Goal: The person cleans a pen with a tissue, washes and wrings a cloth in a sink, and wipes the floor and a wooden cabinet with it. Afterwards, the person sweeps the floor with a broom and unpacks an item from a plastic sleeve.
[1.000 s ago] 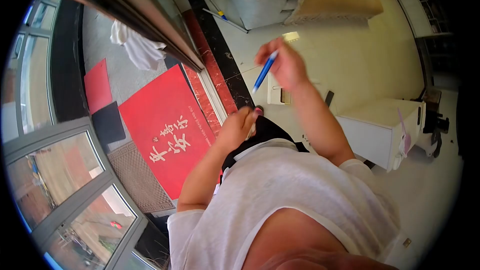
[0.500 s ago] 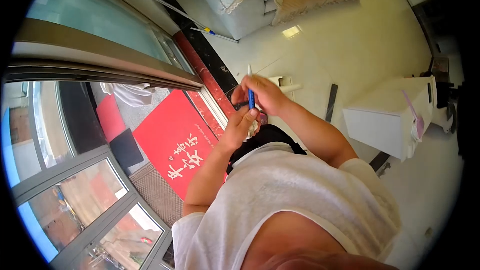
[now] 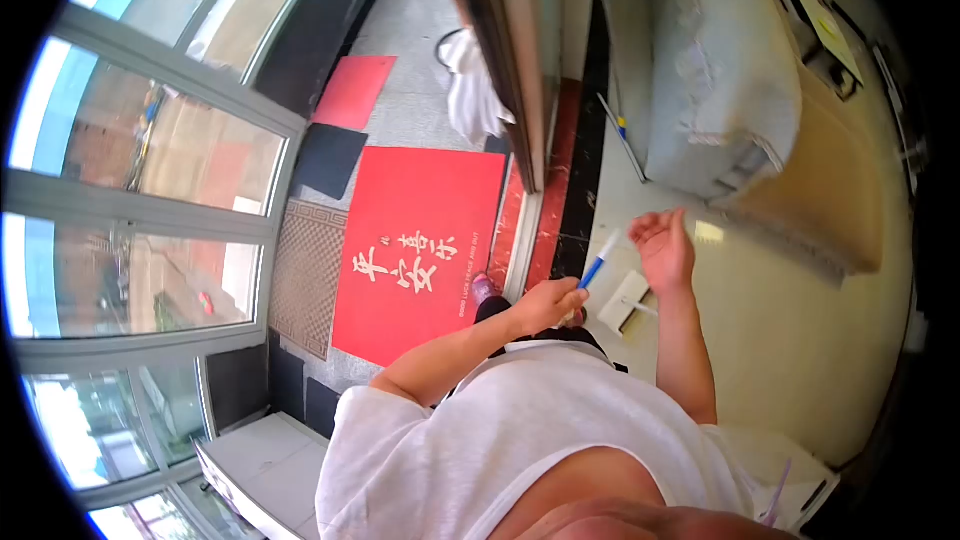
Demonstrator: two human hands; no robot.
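Note:
My left hand (image 3: 553,305) is closed around a slim blue pen-like stick with a white end (image 3: 598,265), which points up and to the right. Something small and whitish shows under that hand, too little of it to name. To the right, my right hand (image 3: 663,248) is raised apart from the stick, palm partly showing and fingers loosely spread, with nothing in it. Below and between the hands, a white object with a rectangular base (image 3: 628,302) rests on the floor; its kind is unclear.
A red mat with white characters (image 3: 420,240) lies left of the door track (image 3: 522,240). Cloth-covered furniture (image 3: 720,70) stands at upper right, a thin pole (image 3: 622,135) beside it. White cloth (image 3: 475,85) hangs near the sliding door. Glazed doors (image 3: 190,280) line the left.
My right hand has come away from the blue stick and moved right, opening. My left hand still holds the stick. The view has turned toward the doorway and the red mat.

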